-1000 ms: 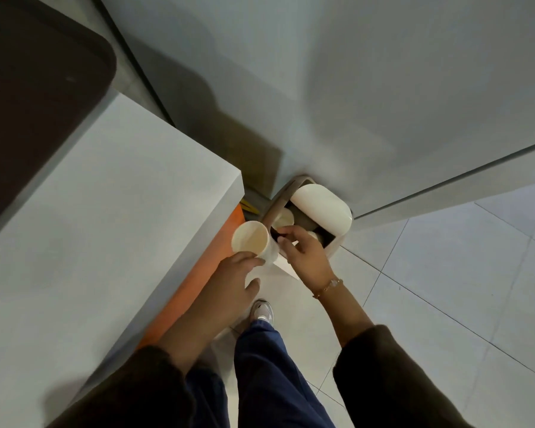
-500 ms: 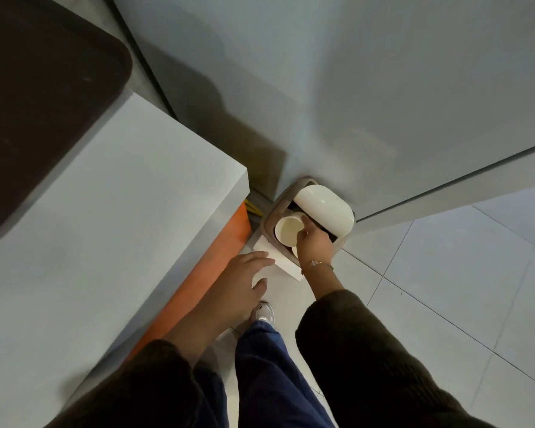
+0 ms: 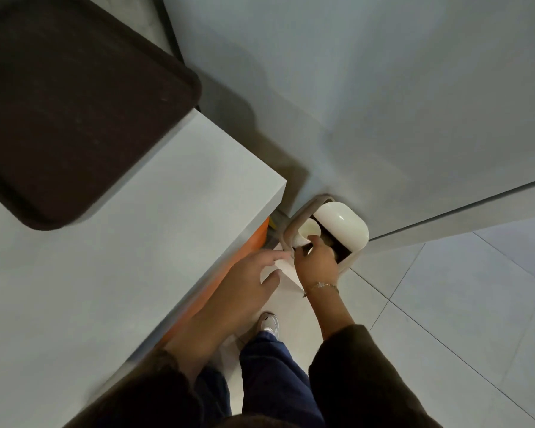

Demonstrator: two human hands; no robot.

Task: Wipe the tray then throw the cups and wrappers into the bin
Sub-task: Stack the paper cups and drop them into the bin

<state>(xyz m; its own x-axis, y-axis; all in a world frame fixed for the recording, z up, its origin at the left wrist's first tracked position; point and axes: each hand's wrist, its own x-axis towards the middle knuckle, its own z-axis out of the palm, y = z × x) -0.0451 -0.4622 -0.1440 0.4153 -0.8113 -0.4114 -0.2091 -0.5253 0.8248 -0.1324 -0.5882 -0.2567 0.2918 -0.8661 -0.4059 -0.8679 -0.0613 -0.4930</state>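
A small bin [image 3: 357,257] with a white swing lid [image 3: 342,225] stands on the floor against the wall, past the counter's corner. A white paper cup [image 3: 308,230] sits in the bin's mouth, and my right hand [image 3: 317,262] grips its near rim from above. My left hand [image 3: 254,279] hovers just left of the bin with fingers spread and nothing in it. The dark brown tray [image 3: 74,106] lies bare on the counter at the upper left.
The grey counter [image 3: 121,257] fills the left, with an orange panel [image 3: 254,239] under its edge. A grey wall [image 3: 383,103] rises behind the bin. My leg and a shoe [image 3: 269,324] stand on the tiled floor [image 3: 460,304] below.
The cup passed from my left hand to my right hand, which lowered it into the bin's mouth. My left hand is now empty and open. The view has tilted, showing more of the tray.
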